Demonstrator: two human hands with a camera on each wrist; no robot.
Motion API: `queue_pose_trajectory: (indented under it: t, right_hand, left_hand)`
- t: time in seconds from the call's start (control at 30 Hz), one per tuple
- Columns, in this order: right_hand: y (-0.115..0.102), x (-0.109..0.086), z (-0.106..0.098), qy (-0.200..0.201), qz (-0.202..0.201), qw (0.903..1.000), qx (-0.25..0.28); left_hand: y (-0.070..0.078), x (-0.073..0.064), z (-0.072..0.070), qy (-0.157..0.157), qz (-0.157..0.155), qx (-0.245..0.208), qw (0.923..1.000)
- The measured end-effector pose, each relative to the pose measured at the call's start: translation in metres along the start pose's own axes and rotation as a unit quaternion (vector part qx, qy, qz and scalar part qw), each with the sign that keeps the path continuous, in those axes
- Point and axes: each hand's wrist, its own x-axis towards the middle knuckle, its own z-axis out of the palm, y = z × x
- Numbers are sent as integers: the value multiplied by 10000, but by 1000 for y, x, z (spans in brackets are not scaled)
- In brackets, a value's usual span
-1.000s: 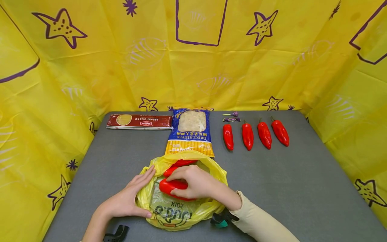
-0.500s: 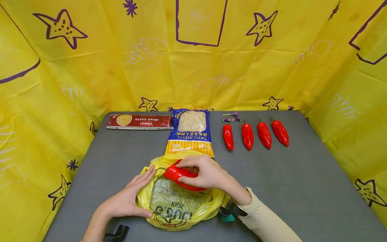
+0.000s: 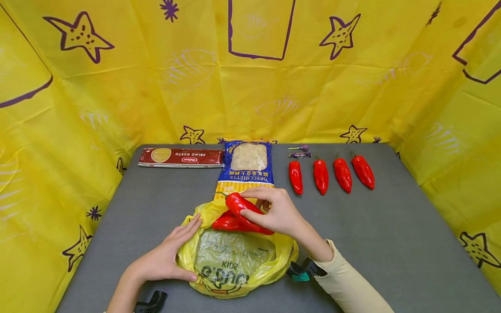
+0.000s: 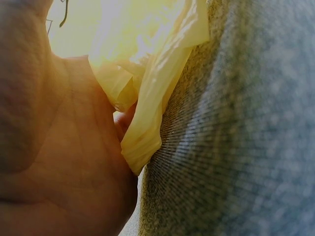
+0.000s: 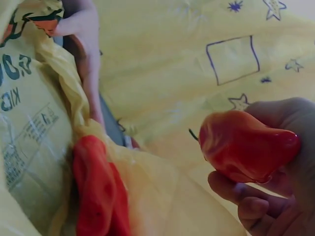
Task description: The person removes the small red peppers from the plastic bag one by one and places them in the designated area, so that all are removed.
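My right hand [image 3: 283, 215] pinches a red pepper [image 3: 237, 203] between thumb and fingers, its green stem pointing left. This pepper is raised at the far rim of a yellow plastic bag [image 3: 231, 284], overlapping the orecchiette packet in the head view. More red pepper [image 3: 225, 223] lies inside the bag, partly hidden behind the raised one; the right wrist view shows red peppers [image 5: 93, 182] against the bag wall. My left hand [image 3: 160, 258] rests spread along the bag's left side, fingers extended and thumb at the rim. Its palm is close against the yellow plastic in the left wrist view.
Behind the bag lies a blue and yellow orecchiette packet [image 3: 248, 163], with a dark red pasta packet [image 3: 180, 158] to its left. Several red peppers [image 3: 320, 176] stand in a row at right, below two small purple-wrapped sweets [image 3: 299, 154]. Yellow printed cloth [image 3: 235, 100] encloses the grey table [image 3: 383, 243].
My right hand has lifted the pepper from inside the bag, up and away toward the far rim. My left hand has stayed in place on the bag.
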Motion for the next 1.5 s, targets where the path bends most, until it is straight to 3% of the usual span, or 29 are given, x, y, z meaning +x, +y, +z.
queue_pose_trajectory:
  t: [0.37,0.53,0.73,1.13,1.5]
  right_hand:
    - [8,-5,-25,1206,627,9906,-174]
    - [24,-17,-39,1814,1068,9771,-314]
    - [49,-38,-51,2398,1674,9539,-675]
    - [76,-66,-67,2794,2528,9233,-746]
    - [89,-88,-57,2999,3096,8982,-859]
  left_hand:
    - [1,2,-3,-76,-28,-84,9999]
    - [2,2,-5,-101,-50,-70,9999]
    - [4,3,-6,-131,-15,-44,9999]
    - [3,0,0,38,102,21,9999]
    - [4,0,1,25,82,12,10000]
